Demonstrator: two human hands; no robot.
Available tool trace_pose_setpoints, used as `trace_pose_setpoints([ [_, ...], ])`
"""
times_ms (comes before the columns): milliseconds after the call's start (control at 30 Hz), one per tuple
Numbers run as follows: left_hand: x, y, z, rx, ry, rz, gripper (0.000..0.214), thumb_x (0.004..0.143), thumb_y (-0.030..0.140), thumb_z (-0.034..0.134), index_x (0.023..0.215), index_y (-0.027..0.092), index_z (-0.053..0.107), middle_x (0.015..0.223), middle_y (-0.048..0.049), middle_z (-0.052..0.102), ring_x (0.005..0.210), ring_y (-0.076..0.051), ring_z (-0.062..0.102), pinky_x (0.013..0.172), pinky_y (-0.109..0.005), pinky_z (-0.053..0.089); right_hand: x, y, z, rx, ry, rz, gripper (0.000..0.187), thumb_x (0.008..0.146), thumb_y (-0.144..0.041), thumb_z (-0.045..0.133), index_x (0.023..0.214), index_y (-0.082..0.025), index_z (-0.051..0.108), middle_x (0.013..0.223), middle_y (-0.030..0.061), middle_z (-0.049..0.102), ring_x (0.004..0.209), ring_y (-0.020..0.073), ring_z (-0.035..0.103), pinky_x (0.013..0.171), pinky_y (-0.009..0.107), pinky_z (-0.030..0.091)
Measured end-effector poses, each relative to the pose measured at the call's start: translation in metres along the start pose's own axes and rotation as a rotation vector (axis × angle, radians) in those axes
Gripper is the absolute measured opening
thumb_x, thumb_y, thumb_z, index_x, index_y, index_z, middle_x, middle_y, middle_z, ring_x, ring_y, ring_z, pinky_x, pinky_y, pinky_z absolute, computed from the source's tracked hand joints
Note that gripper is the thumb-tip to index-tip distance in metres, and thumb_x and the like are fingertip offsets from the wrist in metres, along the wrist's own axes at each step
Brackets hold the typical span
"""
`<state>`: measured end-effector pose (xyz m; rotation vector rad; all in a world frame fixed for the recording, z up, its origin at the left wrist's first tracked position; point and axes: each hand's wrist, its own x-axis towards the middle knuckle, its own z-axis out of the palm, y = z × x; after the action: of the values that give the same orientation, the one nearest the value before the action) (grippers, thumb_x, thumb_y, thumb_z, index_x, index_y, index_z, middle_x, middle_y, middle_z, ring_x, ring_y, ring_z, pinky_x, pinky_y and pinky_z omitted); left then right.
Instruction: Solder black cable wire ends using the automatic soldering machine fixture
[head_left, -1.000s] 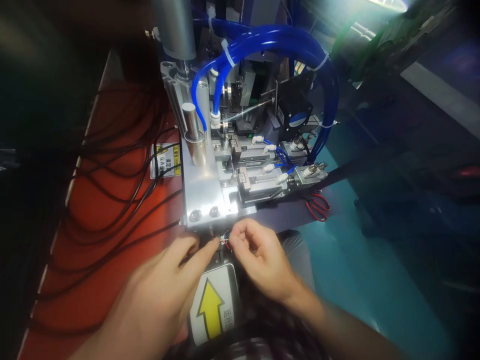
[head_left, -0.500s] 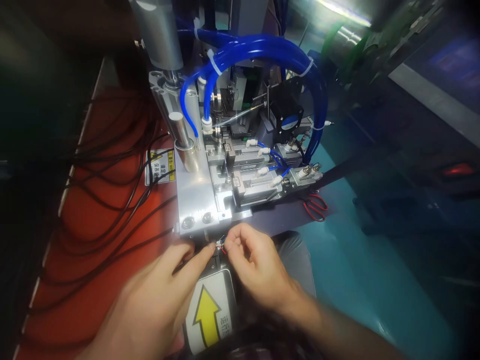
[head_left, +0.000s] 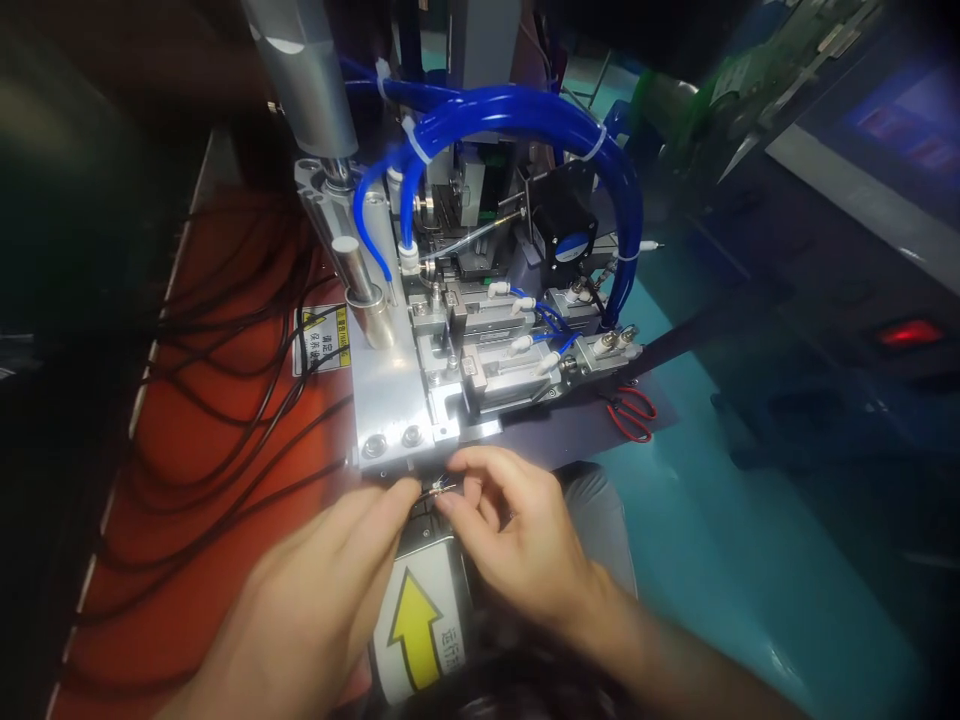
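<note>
My left hand (head_left: 352, 540) is closed, its thumb and index finger pinching the end of a cable whose fine stripped wires (head_left: 439, 487) stick out to the right. My right hand (head_left: 517, 520) is beside those wires with its index finger and thumb apart. The right thumb tip is close to the wires; whether it touches them I cannot tell. Just beyond both hands is the front edge of a metal fixture (head_left: 390, 400) with two bolts. Below the fingers lies a white label with a yellow arrow (head_left: 417, 630).
Blue air hoses (head_left: 517, 108) arch over the pneumatic slides (head_left: 510, 375). Red-handled pliers (head_left: 632, 413) lie to the right. Several black cables (head_left: 225, 470) spread over the red surface (head_left: 187, 560) at left. A dark machine panel with a red light (head_left: 910, 332) stands far right.
My right index finger and thumb have parted from the wires they were pinching. The wire ends now point more to the right, and my left fingertips have shifted slightly left.
</note>
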<state>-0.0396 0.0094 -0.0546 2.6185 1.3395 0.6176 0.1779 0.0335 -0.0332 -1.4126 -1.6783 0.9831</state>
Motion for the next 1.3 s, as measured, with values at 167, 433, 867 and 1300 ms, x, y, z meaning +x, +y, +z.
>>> trace_pose_setpoints([
  [167,-0.0001,0.004,-0.0001,-0.076,-0.024,-0.062,0.054,0.085,0.015,0.049,0.139,0.023,0.047,0.112,-0.0082,0.07,0.09,-0.022,0.072,0.074,-0.027,0.059,0.0036,0.0001,0.0019,0.0,0.018,-0.048,0.014,0.089,-0.019,0.059,0.077,-0.019,0.066,0.071,0.0001,0.06,0.058,0.012,0.053,0.053,0.025,0.043],
  [433,0.0067,0.0071,-0.002,-0.13,0.022,-0.099,0.051,0.081,0.017,0.053,0.131,0.029,0.055,0.111,-0.0051,0.073,0.085,-0.023,0.073,0.065,-0.027,0.06,0.0023,0.0055,0.0029,0.14,-0.005,0.132,0.01,0.086,-0.021,0.059,0.077,-0.019,0.062,0.068,-0.0016,0.058,0.055,0.0111,0.049,0.052,0.025,0.042],
  [867,0.0058,0.0069,-0.0044,-0.119,-0.009,-0.087,0.048,0.085,0.016,0.051,0.132,0.028,0.054,0.11,-0.006,0.071,0.084,-0.021,0.073,0.062,-0.025,0.059,0.0023,0.0062,0.0031,0.049,-0.05,0.076,0.01,0.09,-0.021,0.054,0.08,-0.021,0.056,0.071,-0.0015,0.057,0.06,0.0133,0.052,0.059,0.028,0.043],
  [1300,0.0049,0.0056,-0.0015,-0.118,-0.007,-0.086,0.048,0.087,0.012,0.047,0.132,0.028,0.052,0.111,-0.0057,0.07,0.087,-0.021,0.072,0.066,-0.026,0.059,0.0059,0.0037,-0.0004,0.131,-0.028,0.256,0.011,0.088,-0.025,0.057,0.081,-0.019,0.062,0.069,-0.0013,0.059,0.059,0.0135,0.054,0.058,0.027,0.045],
])
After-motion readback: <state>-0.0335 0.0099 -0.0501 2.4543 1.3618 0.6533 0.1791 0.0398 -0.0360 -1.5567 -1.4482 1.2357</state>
